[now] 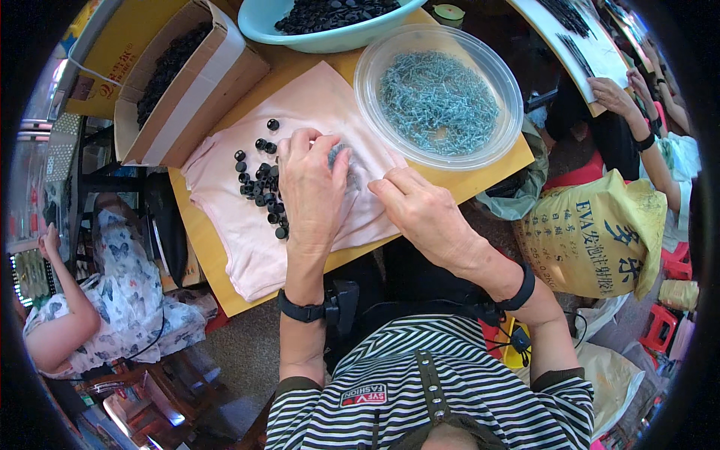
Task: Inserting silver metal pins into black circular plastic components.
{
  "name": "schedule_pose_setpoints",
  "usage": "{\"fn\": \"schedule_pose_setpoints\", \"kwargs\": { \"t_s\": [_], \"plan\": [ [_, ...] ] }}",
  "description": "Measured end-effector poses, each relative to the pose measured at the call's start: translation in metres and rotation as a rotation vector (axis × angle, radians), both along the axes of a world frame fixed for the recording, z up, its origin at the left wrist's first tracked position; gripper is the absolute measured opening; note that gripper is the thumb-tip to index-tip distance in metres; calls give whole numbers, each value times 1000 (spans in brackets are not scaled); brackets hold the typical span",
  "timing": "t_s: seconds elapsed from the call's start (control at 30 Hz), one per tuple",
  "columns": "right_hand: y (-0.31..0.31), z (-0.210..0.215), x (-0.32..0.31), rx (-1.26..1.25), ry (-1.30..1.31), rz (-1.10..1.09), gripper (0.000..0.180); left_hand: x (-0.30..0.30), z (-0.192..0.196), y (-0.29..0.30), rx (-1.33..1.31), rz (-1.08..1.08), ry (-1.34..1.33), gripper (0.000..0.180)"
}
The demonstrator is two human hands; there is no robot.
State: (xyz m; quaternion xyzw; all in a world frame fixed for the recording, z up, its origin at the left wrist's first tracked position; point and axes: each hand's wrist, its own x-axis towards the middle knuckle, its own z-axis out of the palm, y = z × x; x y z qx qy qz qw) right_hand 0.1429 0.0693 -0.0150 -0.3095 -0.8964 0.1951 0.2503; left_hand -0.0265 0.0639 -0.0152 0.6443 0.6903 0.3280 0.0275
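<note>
Clerk: Condition of the left grip?

Inspector: The left hand (304, 195) is curled palm down, thumb and forefinger around a small clump of silvery pieces (334, 155). Whether it is clamped on them cannot be told.

Clerk: And the right?

Inspector: The right hand (421, 214) has its fingertips drawn together just above or against the pink cloth (247, 247); whether a piece sits between them cannot be established.

Clerk: Location of the black caps?

Inspector: The loose black caps (261, 199) lie scattered on the cloth, just left of the left hand. The cloth is spread over the yellow worktop (504, 166).

Clerk: Containers noted?

Inspector: A clear round tub (366, 97) of small metal pieces (439, 105) stands beyond the right hand. An open carton (187, 97) and a light blue basin (322, 43) both hold dark pieces.
</note>
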Motion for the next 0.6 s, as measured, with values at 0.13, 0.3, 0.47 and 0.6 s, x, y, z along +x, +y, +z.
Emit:
{"fn": "schedule_pose_setpoints", "kwargs": {
  "t_s": [0.13, 0.3, 0.47, 0.6],
  "plan": [
    [-1, -8, -3, 123, -125, 23, 19, 3, -4, 3, -42, 20, 145, 14],
    [-5, -4, -3, 97, -138, 29, 25, 4, -4, 2, -98, 30, 69, 11],
    [-5, -6, -1, 21, -110, 13, 30, 3, -3, -2, -90, 24, 56, 9],
    [-3, -6, 0, 8, -76, 10, 16, -1, -5, -3, -99, -3, -3, 9]
  ]
}}
